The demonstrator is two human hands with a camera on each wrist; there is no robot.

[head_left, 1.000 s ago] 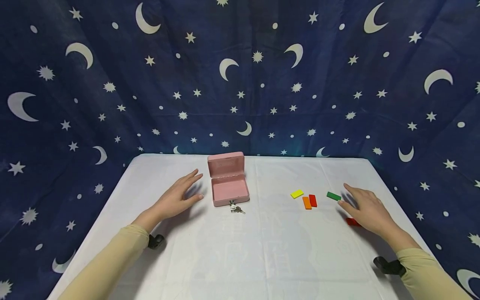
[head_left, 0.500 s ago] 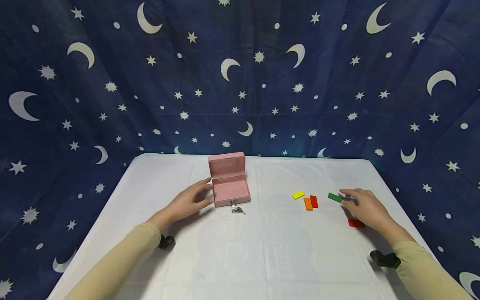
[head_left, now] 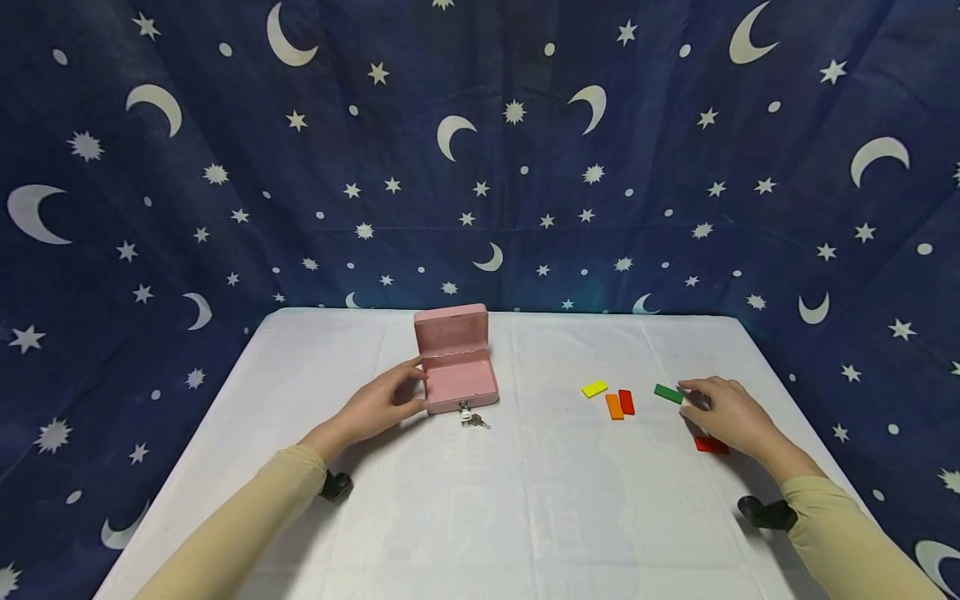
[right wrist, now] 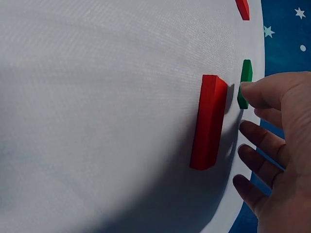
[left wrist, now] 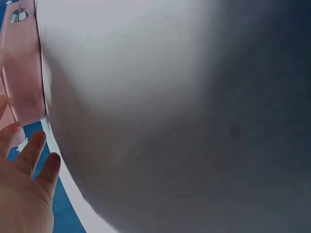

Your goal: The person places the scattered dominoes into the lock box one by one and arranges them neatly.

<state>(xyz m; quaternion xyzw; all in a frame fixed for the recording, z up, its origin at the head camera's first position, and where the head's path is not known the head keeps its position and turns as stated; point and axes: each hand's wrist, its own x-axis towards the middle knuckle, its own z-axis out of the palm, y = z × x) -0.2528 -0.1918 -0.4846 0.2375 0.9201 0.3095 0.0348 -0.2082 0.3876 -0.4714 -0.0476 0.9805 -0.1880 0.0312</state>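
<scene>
White surface (head_left: 480, 508) stretches wide between left hand (head_left: 373, 407), grip parted against the edge of a pink box (head_left: 452, 335), and right hand (head_left: 731, 418), unclenched at a green block (head_left: 666, 393).

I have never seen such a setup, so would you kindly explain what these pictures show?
No machine here: just a person's left hand and right hand, bare. The head camera, looking forward and down, takes the big picture; a black camera on each wrist takes the others. On the tabletop are an open pink box, keys at its front, and a yellow block, orange block, green block and two red blocks. The left hand, fingers spread, is at the box's left side; the right hand is at the green block; whether it grips is unclear.
</scene>
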